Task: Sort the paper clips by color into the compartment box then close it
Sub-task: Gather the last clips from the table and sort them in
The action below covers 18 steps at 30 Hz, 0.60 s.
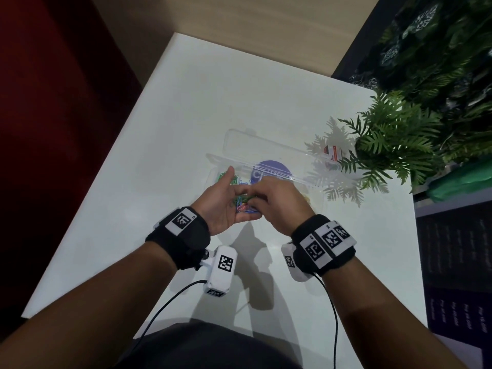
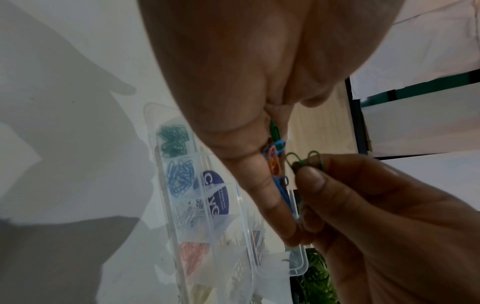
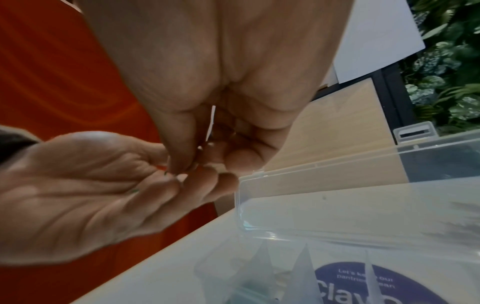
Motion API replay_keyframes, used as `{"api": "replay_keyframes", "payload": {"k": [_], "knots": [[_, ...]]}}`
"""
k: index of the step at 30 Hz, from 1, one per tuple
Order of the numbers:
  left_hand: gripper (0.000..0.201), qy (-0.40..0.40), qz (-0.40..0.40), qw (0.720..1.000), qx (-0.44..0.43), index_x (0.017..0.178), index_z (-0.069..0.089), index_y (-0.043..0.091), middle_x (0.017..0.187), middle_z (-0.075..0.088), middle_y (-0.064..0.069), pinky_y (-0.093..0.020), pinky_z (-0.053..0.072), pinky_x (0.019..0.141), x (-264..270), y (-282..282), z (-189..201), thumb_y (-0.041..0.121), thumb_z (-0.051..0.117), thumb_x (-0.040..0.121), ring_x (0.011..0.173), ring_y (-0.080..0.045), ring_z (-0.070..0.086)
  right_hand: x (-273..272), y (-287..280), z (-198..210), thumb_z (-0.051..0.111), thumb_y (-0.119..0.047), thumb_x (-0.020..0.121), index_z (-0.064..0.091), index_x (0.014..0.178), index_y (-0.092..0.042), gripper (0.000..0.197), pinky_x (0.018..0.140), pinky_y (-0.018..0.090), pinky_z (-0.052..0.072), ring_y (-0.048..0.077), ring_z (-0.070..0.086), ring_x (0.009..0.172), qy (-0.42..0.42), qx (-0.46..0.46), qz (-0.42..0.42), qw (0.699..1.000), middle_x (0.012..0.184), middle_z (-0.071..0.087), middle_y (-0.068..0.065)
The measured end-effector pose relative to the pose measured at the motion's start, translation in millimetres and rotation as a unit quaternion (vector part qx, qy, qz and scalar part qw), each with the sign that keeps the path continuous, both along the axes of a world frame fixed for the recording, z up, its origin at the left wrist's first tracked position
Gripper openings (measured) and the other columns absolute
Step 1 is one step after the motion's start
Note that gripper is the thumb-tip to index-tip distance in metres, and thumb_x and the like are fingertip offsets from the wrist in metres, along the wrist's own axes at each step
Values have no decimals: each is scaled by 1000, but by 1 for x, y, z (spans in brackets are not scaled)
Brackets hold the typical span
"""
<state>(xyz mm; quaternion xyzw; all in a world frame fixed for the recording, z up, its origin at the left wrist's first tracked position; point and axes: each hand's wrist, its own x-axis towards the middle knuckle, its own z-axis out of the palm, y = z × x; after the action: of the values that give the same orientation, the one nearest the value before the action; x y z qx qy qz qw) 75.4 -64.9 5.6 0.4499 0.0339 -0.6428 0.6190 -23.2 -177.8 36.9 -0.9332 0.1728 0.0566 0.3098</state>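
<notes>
- Hands meet above the table (image 1: 149, 145): left hand (image 1: 226, 201) cups mixed paper clips (image 1: 243, 202); right hand (image 1: 279, 201) pinches green clips (image 2: 302, 160).
- Compartment box (image 1: 266, 153) lies open just beyond both hands.

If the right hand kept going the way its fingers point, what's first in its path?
The right hand points left into the cupped left hand, so it would likely meet the mixed clips there; it already pinches green clips.
</notes>
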Motion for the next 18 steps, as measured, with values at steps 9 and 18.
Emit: {"api": "replay_keyframes", "payload": {"k": [9, 18], "knots": [[73, 14, 71, 996, 59, 119, 56, -3, 107, 67, -26, -39, 58, 81, 18, 26, -15, 60, 25, 97, 92, -39, 68, 43, -15, -9, 69, -19, 83, 66, 82, -13, 7, 60, 24, 41, 11, 52, 65, -3, 59, -124, 990, 70, 60, -3], [75, 30, 94, 994, 54, 125, 53, -3, 112, 65, -28, -41, 56, 86, 35, 39, -22, 61, 25, 96, 101, -41, 65, 90, -13, -47, 69, -22, 84, 66, 104, -13, 22, 68, 24, 45, 20, 61, 80, 113, 28, -144, 983, 99, 67, 6]]}}
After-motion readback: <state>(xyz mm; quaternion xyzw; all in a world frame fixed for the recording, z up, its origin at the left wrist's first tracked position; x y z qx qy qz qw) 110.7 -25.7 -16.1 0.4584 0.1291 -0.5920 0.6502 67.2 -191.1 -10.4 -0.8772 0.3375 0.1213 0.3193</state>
